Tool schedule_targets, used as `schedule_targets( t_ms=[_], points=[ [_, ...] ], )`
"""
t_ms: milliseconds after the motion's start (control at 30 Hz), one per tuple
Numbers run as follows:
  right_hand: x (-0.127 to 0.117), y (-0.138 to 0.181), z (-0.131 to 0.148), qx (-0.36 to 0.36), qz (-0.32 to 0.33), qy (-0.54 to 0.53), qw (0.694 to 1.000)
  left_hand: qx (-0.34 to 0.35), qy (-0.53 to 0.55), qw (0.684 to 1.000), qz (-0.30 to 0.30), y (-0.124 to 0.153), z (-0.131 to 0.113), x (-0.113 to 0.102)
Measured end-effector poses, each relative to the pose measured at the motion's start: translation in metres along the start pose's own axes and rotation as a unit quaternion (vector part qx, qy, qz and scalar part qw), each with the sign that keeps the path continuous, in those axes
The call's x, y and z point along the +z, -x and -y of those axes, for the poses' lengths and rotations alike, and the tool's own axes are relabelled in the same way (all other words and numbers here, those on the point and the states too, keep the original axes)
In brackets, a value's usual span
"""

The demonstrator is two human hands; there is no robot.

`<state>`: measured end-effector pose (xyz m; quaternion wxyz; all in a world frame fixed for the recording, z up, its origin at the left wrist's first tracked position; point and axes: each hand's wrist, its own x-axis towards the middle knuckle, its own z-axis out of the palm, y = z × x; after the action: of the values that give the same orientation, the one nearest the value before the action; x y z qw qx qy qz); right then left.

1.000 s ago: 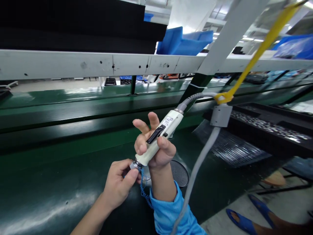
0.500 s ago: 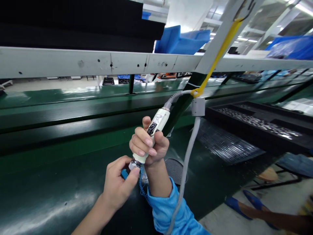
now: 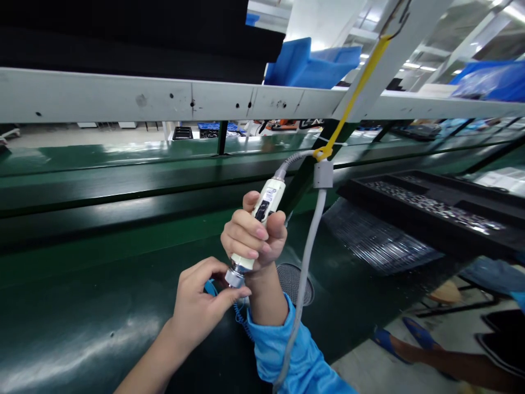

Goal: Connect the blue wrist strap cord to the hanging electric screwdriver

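Observation:
My right hand is wrapped around the white body of an electric screwdriver, holding it nearly upright over the green conveyor belt. A grey cable leaves its top and hangs from a yellow strap. My left hand pinches the screwdriver's metal tip between thumb and fingers. A blue coiled cord runs under my right wrist. A round black mesh disc lies on the belt just behind my right forearm.
A white metal rail crosses above the belt, with black foam sheets and blue bins on the shelf over it. Black trays of small parts sit to the right. Another person's blue shoes show at the floor, lower right.
My right fingers, splayed a second ago, have closed around the screwdriver, which has swung from tilted to nearly upright. My left hand stays at the tip.

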<state>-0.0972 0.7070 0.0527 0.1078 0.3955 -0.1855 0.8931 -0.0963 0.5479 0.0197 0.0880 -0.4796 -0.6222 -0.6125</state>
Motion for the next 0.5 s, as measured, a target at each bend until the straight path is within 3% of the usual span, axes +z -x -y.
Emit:
schedule_targets(
  t_ms=[133,300,400,500],
  points=[
    [-0.002,0.001,0.002,-0.004,0.018,-0.067,0.998,-0.068,0.121,0.989,0.048,-0.001,0.001,-0.001],
    [-0.002,0.002,-0.004,0.011,0.012,-0.079,0.997,-0.044,0.128,0.99,0.041,-0.004,0.005,-0.005],
    [0.001,0.002,-0.008,0.008,-0.045,-0.024,0.999,-0.027,0.082,0.996,0.032,-0.006,0.009,-0.01],
    [0.009,-0.001,-0.004,0.01,-0.15,0.103,0.983,-0.005,0.038,0.998,0.04,-0.009,0.012,-0.017]
  ],
)
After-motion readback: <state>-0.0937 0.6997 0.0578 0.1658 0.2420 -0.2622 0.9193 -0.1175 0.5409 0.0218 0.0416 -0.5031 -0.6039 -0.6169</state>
